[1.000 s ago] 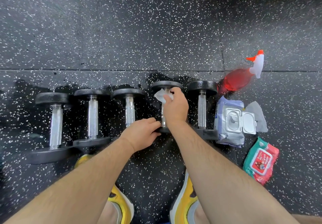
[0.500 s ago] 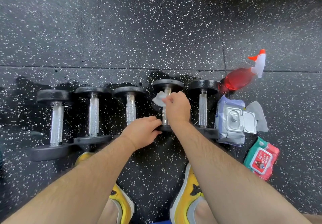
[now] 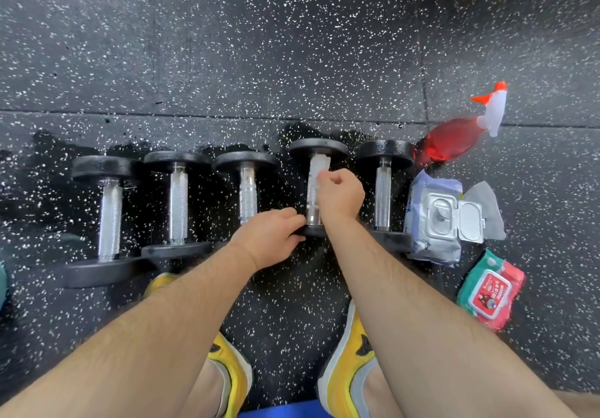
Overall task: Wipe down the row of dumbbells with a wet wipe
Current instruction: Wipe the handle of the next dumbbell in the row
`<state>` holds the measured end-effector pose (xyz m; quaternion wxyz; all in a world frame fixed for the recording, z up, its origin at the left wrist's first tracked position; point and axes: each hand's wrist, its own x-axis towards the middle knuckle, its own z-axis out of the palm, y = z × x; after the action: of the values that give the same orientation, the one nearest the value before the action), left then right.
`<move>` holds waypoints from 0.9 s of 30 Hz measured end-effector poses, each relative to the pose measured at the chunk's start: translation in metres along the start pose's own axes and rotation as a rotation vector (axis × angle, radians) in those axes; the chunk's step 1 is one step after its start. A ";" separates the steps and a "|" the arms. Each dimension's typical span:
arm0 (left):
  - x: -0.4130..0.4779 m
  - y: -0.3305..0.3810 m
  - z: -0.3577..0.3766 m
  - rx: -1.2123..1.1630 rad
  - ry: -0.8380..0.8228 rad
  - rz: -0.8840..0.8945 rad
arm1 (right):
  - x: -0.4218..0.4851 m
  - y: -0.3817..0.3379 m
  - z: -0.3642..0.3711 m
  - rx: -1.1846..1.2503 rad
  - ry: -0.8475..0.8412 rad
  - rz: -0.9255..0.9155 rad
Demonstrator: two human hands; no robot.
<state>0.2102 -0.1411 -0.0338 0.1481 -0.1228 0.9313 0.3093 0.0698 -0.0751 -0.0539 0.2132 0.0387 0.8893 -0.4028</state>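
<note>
Several dumbbells with black heads and chrome handles lie side by side on the speckled rubber floor. My right hand (image 3: 341,195) grips a white wet wipe (image 3: 318,165) pressed against the chrome handle of the fourth dumbbell (image 3: 317,148) from the left. My left hand (image 3: 271,237) holds that dumbbell's near head, fingers curled round its rim. The other dumbbells, such as the leftmost dumbbell (image 3: 108,209) and the rightmost dumbbell (image 3: 383,190), lie untouched.
A grey wipes pack (image 3: 435,219) with its lid flipped open lies right of the row, a grey cloth (image 3: 485,203) beside it. A red spray bottle (image 3: 454,138) lies behind it, a red-green wipes pack (image 3: 490,291) nearer me. My yellow shoes (image 3: 344,375) stand below.
My right hand slid the wipe along the fourth dumbbell's handle; the wipe now lies flatter against the chrome near the far head. My left hand stayed on the near head.
</note>
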 end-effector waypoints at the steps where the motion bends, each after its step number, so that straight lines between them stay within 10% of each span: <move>1: 0.000 0.000 -0.001 0.003 -0.002 -0.002 | -0.004 0.001 -0.002 -0.038 -0.022 -0.025; 6: -0.001 0.000 -0.001 0.011 -0.006 -0.009 | -0.009 -0.003 -0.004 -0.487 -0.172 -0.373; 12: 0.000 0.004 -0.002 0.006 -0.004 -0.006 | -0.002 0.002 -0.002 -0.166 -0.049 -0.116; 17: -0.001 0.002 -0.003 0.023 -0.033 -0.031 | -0.007 0.002 -0.008 -0.553 -0.221 -0.438; 23: -0.001 0.005 -0.004 0.009 -0.011 -0.011 | -0.006 0.006 -0.013 -0.121 -0.141 -0.135; 27: -0.001 0.003 -0.004 0.000 -0.013 -0.019 | -0.014 0.011 -0.018 -0.299 -0.221 -0.263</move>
<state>0.2094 -0.1412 -0.0294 0.1573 -0.1296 0.9290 0.3089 0.0790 -0.0531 -0.0448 0.2582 -0.1538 0.9078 -0.2926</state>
